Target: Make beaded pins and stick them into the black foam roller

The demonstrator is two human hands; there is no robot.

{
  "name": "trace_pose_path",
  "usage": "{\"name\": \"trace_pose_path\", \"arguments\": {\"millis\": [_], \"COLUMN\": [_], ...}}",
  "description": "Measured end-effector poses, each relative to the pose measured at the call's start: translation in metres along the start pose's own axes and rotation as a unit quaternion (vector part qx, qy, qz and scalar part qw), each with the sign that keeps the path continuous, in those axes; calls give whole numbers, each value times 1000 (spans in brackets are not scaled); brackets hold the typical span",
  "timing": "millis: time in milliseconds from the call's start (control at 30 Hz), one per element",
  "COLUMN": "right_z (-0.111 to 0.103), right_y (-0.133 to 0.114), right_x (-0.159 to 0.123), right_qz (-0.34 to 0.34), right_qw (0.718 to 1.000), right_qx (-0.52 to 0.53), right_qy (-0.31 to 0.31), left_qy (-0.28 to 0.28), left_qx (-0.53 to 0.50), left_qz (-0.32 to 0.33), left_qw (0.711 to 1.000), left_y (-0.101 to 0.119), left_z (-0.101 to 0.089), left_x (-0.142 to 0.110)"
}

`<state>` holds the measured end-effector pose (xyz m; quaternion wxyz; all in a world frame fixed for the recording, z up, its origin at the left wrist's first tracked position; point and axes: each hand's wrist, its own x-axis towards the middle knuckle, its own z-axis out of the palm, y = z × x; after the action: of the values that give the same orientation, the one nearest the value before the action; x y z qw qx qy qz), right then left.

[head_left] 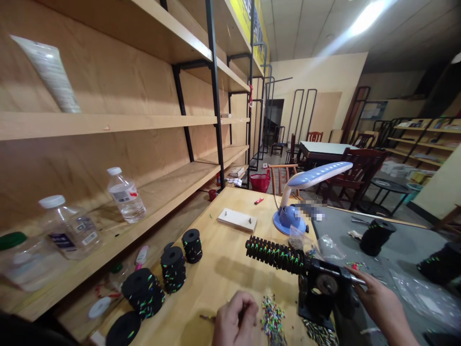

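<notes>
My left hand [236,319] is low in the middle, its fingers curled into a pinch; what they hold, if anything, is hidden. Just right of it lies a pile of small multicoloured pieces [272,315]. A thin brownish piece [207,317] shows at its left. My right hand [380,298] has its fingers around the metal rod [356,278] at the right end of a black bench-mounted device [319,286]. From the device's left end sticks out a row of black foam discs [275,253] dotted with green and orange pieces.
Stacks of black foam discs [143,290] line the table's left edge. Behind the device stand a blue lamp [288,216] and a white block with two pegs [236,219]. Wooden shelves with bottles [126,197] rise at left. Plastic bags [421,298] lie on the grey surface at right.
</notes>
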<state>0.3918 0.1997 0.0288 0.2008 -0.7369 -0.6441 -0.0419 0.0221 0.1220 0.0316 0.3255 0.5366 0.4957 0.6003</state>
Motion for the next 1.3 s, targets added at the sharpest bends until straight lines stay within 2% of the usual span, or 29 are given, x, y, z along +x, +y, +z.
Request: {"name": "trace_pose_path", "arguments": {"millis": [133,233,500,733,900,1133,1300], "right_z": [-2,-3,-6,-7,-8,-4,5], "right_y": [-3,-4,-7,-4,-5,-1,7], "right_x": [-1,-1,0,3,2,2,2], "right_qz": [10,14,3,-11,-13,-30,-44], "right_qw": [1000,999,997,996,998,999,995], "right_qx": [-13,-25,-67,-71,-51,5,30], "right_qy": [-9,-18,-36,-55,-25,15,82], "left_qy": [-40,-60,-69,-20,-35,-15,11], "left_qx": [-95,-116,-130,-124,-104,-75,-86], "left_qz": [-121,-148,-117,-112,-140,-105,-91], "left_qw": [987,980,982,986,984,992,992], "left_y": [2,3,-1,-9,-2,-3,-7], "left_z": [1,3,16,16,21,18,9], "left_x": [14,18,14,25,31,29,27]}}
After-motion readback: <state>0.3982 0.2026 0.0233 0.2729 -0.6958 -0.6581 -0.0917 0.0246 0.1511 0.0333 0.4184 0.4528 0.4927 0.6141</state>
